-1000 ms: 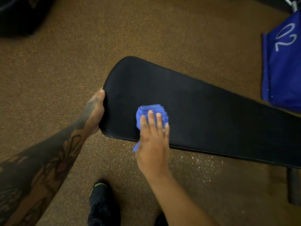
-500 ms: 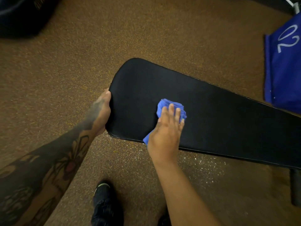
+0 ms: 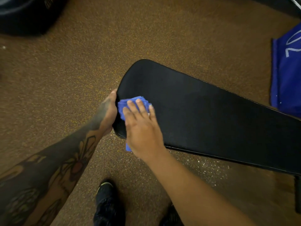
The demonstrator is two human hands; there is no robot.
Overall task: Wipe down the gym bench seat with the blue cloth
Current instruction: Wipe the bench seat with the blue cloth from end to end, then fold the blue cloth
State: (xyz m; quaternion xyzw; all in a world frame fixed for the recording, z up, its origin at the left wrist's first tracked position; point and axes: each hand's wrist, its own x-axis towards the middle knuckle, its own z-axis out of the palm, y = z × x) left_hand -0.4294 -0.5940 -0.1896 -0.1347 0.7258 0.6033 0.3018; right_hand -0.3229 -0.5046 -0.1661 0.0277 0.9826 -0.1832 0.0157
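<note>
The black padded gym bench seat (image 3: 203, 115) runs from the centre out to the right edge, its rounded end pointing left. My right hand (image 3: 143, 128) lies flat on the folded blue cloth (image 3: 122, 106), pressing it onto the seat near that rounded end. A corner of the cloth hangs below the seat's near edge. My left hand (image 3: 109, 111) grips the seat's rounded left end, fingers wrapped under the rim and hidden.
Brown speckled rubber floor surrounds the bench. A blue fabric item (image 3: 286, 70) with white numerals lies at the right edge. A large black round object (image 3: 24, 15) sits top left. My black shoe (image 3: 105, 204) stands below the bench. A black bench leg (image 3: 297, 193) shows lower right.
My right hand has slid the cloth leftward along the seat, back toward the rounded end beside my left hand. The left hand keeps its grip on the end.
</note>
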